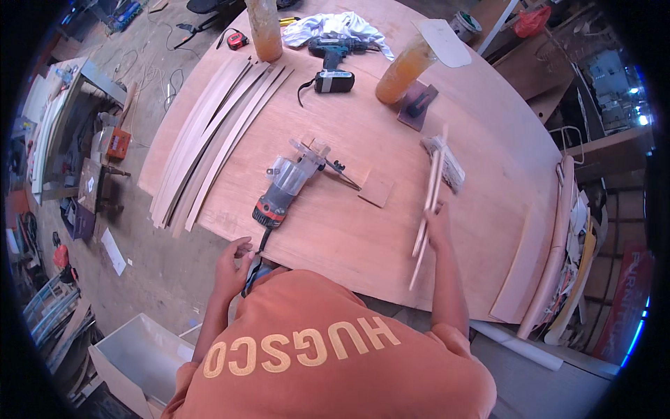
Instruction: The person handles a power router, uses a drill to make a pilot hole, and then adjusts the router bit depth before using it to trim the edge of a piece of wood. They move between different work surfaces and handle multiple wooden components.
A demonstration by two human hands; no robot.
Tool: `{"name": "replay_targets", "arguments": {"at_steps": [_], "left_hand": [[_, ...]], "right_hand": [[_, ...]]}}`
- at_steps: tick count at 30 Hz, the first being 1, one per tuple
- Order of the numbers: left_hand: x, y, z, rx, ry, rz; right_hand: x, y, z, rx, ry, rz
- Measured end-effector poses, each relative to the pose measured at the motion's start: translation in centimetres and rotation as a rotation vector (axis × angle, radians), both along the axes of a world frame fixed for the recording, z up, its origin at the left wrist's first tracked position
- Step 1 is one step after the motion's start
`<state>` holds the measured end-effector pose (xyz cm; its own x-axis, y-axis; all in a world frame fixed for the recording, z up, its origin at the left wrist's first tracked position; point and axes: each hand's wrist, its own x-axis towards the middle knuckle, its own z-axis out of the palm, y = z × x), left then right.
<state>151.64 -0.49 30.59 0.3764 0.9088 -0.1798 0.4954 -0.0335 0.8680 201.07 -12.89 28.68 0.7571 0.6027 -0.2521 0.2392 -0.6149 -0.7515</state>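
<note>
Over the table's right part, my right hand [438, 225] is closed around a few thin wooden strips [431, 187], which slant from the far side toward the near edge. Under their far end lies a pale, white-and-brown block-like object [452, 167]. My left hand [234, 267] is at the near left edge, fingers apart and nothing visible in them. Close by it runs the black cord of a trim router [280, 190], which lies on its side with a red-and-black end and clear base. A small square wood piece [375, 188] is right of the router.
Long veneer strips [216, 133] lie at left. Farther back are a cordless drill [333, 64], a white cloth [338, 29], a tape measure [237, 40], two jars of amber liquid [264, 31] [403, 73] and a dark sanding block [417, 105]. A curved panel [516, 262] borders the right.
</note>
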Motion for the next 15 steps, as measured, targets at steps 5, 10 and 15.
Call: {"name": "replay_targets", "arguments": {"at_steps": [5, 10, 15], "left_hand": [[1.6, 0.4, 1.7, -0.002, -0.008, 0.009], [1.6, 1.0, 2.2, 0.044, 0.019, 0.0], [-0.8, -1.7, 0.1, -0.137, -0.106, 0.219]], "right_hand": [[10.7, 10.3, 0.0, 0.25, 0.371, -0.135], [20.4, 18.7, -1.1, 0.246, 0.283, -0.025], [13.8, 20.4, 0.8, 0.1, -0.307, 0.044]]}}
